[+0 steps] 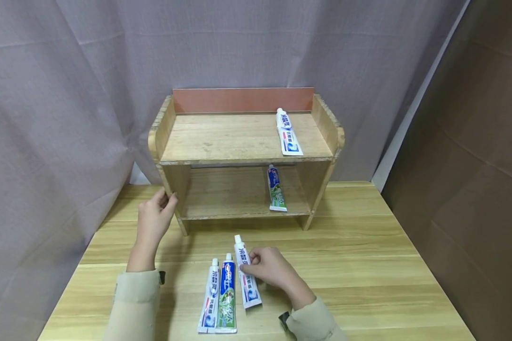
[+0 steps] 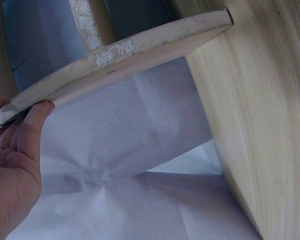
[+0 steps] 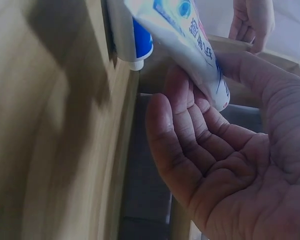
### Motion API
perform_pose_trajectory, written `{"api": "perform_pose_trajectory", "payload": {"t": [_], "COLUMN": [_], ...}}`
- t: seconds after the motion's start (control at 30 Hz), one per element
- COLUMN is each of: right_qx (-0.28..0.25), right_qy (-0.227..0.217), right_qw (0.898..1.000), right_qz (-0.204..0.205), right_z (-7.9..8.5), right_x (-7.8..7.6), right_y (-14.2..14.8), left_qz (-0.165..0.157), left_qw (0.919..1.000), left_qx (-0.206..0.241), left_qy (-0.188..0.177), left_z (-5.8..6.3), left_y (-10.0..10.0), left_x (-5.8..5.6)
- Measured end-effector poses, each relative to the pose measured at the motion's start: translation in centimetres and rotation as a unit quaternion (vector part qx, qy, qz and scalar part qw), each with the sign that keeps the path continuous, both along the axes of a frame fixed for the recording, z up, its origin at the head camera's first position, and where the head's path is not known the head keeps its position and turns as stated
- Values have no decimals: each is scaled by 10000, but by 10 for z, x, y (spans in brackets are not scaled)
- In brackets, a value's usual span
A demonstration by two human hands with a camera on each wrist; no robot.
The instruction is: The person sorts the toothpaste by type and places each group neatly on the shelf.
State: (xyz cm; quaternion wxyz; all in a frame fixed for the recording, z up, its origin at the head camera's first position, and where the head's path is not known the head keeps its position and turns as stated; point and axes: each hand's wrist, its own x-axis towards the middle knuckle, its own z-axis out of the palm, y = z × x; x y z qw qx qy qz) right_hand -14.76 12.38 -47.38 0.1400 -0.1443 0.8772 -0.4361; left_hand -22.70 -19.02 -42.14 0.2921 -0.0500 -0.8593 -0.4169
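Loosely curled right hand (image 1: 272,267) round toothpaste (image 1: 248,286)

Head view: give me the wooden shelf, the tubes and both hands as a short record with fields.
Furniture: two-tier pale wooden shelf, standing on a wood-grain table
Upper tier: one white-and-blue toothpaste tube, towards the right end
Lower tier: one blue-and-green toothpaste tube, right of the middle
Left hand: grips the edge of the shelf's left side panel
Right hand: pinches a second white-and-blue tube
On table: a third white-and-blue tube and a second blue-and-green tube, side by side, left of the held one
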Motion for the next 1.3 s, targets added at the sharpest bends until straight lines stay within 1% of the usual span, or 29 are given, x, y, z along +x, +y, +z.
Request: {"api": "perform_pose_trajectory", "payload": {"t": [0.23,0.6,0.83,1.1,1.3], "right_qx": [-38,-31,-61,-191,-191], "right_qy": [86,182,345,302,428], "right_qw": [10000,9998,9994,9994,9989], "right_qz": [-16,-24,24,37,18], "right_z": [5,16,22,28,36], "right_x": [-3,-7,-10,-12,-15], "right_y": [1,1,1,0,0], "left_qz": [2,-6,-26,-55,-76], "left_qw": [10000,10000,10000,10000,9999], "left_qx": [9,-3,9,8,3], "left_qy": [-67,-32,-79,-73,-100], "left_z": [0,1,1,0,1], "left_y": [0,0,-1,-1,-1], "left_x": [-1,-1,-1,-1,0]}}
